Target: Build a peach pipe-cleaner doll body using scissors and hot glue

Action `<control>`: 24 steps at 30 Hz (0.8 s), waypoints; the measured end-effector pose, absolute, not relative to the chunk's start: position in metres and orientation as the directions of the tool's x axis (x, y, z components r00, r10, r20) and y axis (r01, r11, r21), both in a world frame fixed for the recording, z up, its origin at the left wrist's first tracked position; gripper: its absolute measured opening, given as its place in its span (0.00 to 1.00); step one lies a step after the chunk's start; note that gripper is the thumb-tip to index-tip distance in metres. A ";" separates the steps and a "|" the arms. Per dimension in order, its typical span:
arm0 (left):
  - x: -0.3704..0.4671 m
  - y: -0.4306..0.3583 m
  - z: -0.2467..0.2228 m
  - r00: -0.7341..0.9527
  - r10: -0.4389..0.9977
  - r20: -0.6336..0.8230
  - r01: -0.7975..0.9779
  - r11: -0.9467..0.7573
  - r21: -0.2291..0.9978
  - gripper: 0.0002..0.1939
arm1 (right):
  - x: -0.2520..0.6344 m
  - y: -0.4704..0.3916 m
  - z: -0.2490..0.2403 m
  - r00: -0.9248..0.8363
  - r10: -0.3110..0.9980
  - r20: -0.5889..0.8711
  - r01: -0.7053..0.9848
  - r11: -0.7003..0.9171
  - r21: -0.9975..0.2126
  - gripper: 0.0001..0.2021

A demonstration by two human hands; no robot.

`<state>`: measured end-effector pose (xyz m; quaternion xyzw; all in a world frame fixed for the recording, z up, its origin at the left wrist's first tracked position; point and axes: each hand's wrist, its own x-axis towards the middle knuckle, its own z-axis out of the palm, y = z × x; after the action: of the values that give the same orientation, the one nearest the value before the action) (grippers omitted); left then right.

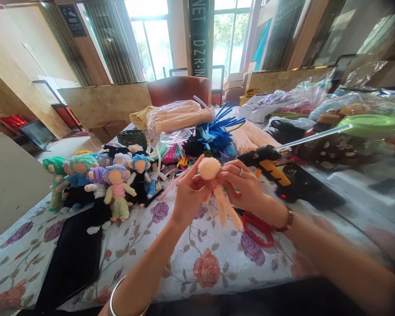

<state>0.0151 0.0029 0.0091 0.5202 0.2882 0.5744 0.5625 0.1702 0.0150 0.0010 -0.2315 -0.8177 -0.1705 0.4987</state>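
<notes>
Between my two hands is a peach doll (209, 169) with a round wound head and legs hanging down, made of fuzzy pipe cleaners. My left hand (191, 189) grips it from the left, the thumb and fingers around the neck and body. My right hand (240, 182), with a ring on one finger, pinches it at the right side of the head. Just under my right hand, red-handled scissors (259, 230) lie on the flowered tablecloth (171, 267). A black and yellow glue gun (266, 163) with a clear glue stick stands right of my right hand.
Several finished dolls (116, 188) with coloured hair crowd the left side. In front of them lies a black flat panel (74, 259). Blue pipe cleaners (217, 134) and a wrapped peach bundle (181, 118) sit behind my hands. Plastic bags and a green lid (368, 125) fill the right.
</notes>
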 end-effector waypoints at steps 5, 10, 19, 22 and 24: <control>0.016 0.003 0.009 0.176 0.936 0.306 -0.345 -0.232 0.909 0.40 | 0.166 0.013 0.004 -0.354 0.257 0.899 0.546 0.838 -0.024 0.08; 0.014 0.011 0.004 0.081 0.922 0.379 -0.267 -0.346 0.899 0.38 | 0.165 0.018 0.007 -0.321 0.448 0.834 0.544 0.808 -0.225 0.05; 0.012 0.012 0.002 0.081 0.907 0.412 -0.104 -0.404 0.909 0.33 | 0.167 0.021 0.004 -0.293 0.553 0.780 0.504 0.783 -0.365 0.04; 0.012 0.011 0.003 0.066 0.914 0.400 -0.108 -0.392 0.914 0.33 | 0.166 0.021 0.003 -0.304 0.578 0.758 0.485 0.778 -0.399 0.05; 0.011 0.011 0.003 0.072 0.918 0.389 -0.117 -0.380 0.918 0.33 | 0.166 0.020 0.005 -0.308 0.608 0.732 0.468 0.766 -0.440 0.06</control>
<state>0.0112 0.0109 0.0032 0.5857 0.3422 0.5889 0.4394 0.1663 0.0204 0.0049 -0.3340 -0.8054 0.0725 0.4843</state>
